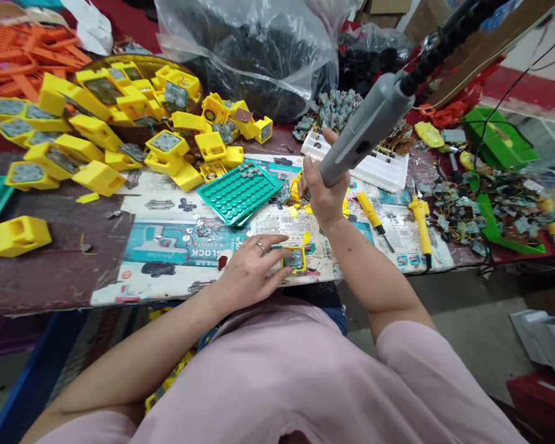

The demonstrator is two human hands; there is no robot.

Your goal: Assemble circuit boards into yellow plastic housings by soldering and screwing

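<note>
My right hand (326,191) is wrapped round a grey electric screwdriver (363,129), tilted with its cable end up and to the right. Its lower tip is hidden behind the fingers. Near the table's front edge, my left hand (256,265) rests low with its fingers stretched out. Its fingertips touch a small yellow casing (297,259) with a circuit board inside. A small yellow piece (306,238) lies just beyond that casing. More yellow pieces (294,211) lie under and beside my right hand.
Yellow casings (97,179) are heaped at the back left. A green tray (234,194) holds several round metal bits. To the right lie a yellow-handled screwdriver (370,211), a yellow soldering iron (420,222) with a cord, wired circuit boards (457,209) and a green bin (499,139). A white tray (383,169) stands behind.
</note>
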